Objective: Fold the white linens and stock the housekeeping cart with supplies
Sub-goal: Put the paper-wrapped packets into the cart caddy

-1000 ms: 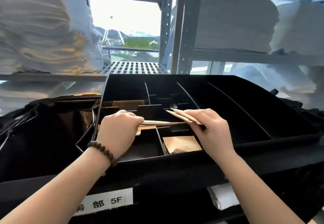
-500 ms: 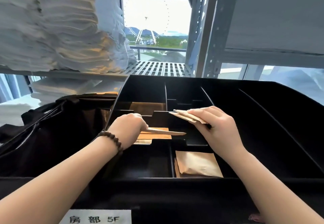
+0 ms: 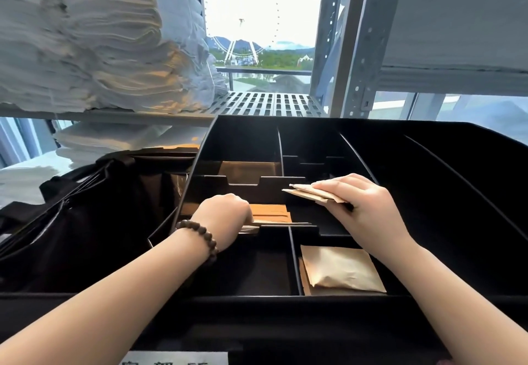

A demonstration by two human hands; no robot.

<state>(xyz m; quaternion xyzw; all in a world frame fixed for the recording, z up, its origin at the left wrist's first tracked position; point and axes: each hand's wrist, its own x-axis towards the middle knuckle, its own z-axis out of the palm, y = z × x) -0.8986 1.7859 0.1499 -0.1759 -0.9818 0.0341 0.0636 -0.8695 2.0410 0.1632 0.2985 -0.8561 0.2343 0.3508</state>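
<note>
While hands (image 3: 221, 216) (image 3: 368, 207) pinch packets (image 3: 281, 223) (image 3: 311, 194), long axes left-right, tips inward

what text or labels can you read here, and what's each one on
White label on the cart front: cut off by the picture's bottom edge, only the tops of a few characters show, not readable.
Brown packets in the tray: no print visible.
No other text.

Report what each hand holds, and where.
Left hand: flat brown paper packet, pinched at its left end. Right hand: small stack of tan paper sachets, gripped at their right end.
</note>
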